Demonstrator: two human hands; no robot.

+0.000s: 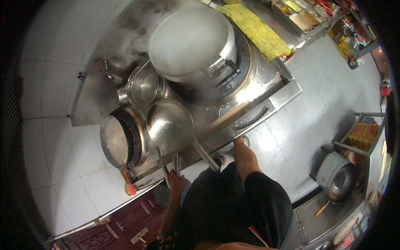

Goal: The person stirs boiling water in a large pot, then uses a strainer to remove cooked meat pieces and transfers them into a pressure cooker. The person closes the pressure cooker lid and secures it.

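My left hand [177,181] is closed around a metal handle [176,162] below a perforated metal strainer [170,123]. A second thin metal rod [163,167] runs beside that hand. From the strainer's lower right, a thicker tubular handle [206,153] sticks out past the stove's front edge. My right hand [240,145] is at the front edge of the steel stove [265,90], fingers towards the counter; its grip is hidden. A large lidded metal pot [193,43] with a black side handle sits on the burner, blurred by steam.
Left of the strainer are a metal pot [143,87] and a wok-like pan [115,142] of pale liquid. A brush with a red handle tip [130,187] lies near the stove's corner. A yellow cloth [256,29] drapes over the counter. A wok [342,184] rests at right.
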